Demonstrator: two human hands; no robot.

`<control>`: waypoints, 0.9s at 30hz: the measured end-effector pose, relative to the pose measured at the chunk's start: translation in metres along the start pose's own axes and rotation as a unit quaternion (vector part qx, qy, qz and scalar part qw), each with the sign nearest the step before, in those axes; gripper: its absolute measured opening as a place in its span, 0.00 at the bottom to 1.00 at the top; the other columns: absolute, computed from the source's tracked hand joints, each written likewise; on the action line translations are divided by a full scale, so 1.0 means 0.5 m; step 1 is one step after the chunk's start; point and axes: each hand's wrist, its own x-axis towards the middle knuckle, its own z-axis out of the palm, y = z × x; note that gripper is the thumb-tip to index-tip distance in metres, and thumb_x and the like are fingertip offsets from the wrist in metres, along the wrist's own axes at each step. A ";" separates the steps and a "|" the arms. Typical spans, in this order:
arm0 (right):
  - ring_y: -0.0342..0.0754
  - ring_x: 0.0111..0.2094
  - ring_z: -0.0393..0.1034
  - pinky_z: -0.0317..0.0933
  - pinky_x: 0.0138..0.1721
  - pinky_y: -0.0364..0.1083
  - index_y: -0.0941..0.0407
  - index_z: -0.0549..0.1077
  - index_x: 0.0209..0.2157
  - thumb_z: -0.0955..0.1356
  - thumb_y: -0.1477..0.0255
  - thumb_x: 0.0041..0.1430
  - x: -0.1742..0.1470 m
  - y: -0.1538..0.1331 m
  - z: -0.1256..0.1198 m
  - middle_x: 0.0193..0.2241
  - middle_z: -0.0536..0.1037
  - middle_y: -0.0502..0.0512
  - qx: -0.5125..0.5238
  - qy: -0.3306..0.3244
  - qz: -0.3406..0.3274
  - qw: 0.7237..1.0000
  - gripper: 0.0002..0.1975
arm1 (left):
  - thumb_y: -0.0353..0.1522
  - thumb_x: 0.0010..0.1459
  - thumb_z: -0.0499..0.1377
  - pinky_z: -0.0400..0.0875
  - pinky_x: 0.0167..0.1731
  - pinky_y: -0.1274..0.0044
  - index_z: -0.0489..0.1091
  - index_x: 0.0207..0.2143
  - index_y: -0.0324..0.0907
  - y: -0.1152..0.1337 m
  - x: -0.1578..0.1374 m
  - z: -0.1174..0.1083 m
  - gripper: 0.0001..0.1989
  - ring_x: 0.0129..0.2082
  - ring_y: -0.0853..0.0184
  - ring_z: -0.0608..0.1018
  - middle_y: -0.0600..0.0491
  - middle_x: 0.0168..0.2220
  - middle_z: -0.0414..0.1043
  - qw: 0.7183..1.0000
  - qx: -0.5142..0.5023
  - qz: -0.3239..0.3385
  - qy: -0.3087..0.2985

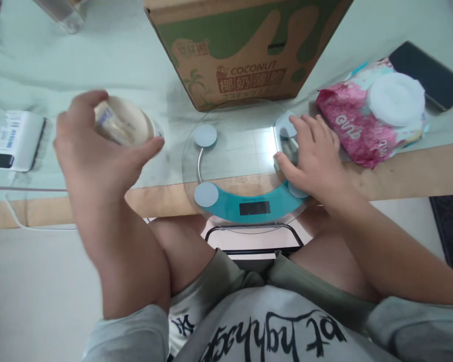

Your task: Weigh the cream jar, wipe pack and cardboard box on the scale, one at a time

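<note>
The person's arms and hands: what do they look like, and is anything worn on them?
The left hand and right hand are ordinary human hands, ungloved, with no jewellery showing. Plain light grey sleeves leave the forearms bare.

A home, by the look of it! Pale green cloth [121,60] covered a wood-edged desk [400,176], and there sat a glass bathroom scale [245,163], a coconut-snack carton [245,55], a pink lidded soft pack [357,125], and, right up close, casual shorts [219,276] and a printed T-shirt [268,324]!
</note>
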 end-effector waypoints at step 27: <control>0.60 0.76 0.58 0.56 0.78 0.65 0.55 0.67 0.69 0.63 0.61 0.70 0.014 -0.001 -0.014 0.74 0.61 0.58 0.064 -0.050 -0.118 0.990 0.30 | 0.53 0.70 0.52 0.70 0.69 0.61 0.78 0.56 0.47 0.097 -0.047 0.207 0.27 0.66 0.49 0.75 0.45 0.64 0.74 0.970 -0.111 0.121 -0.180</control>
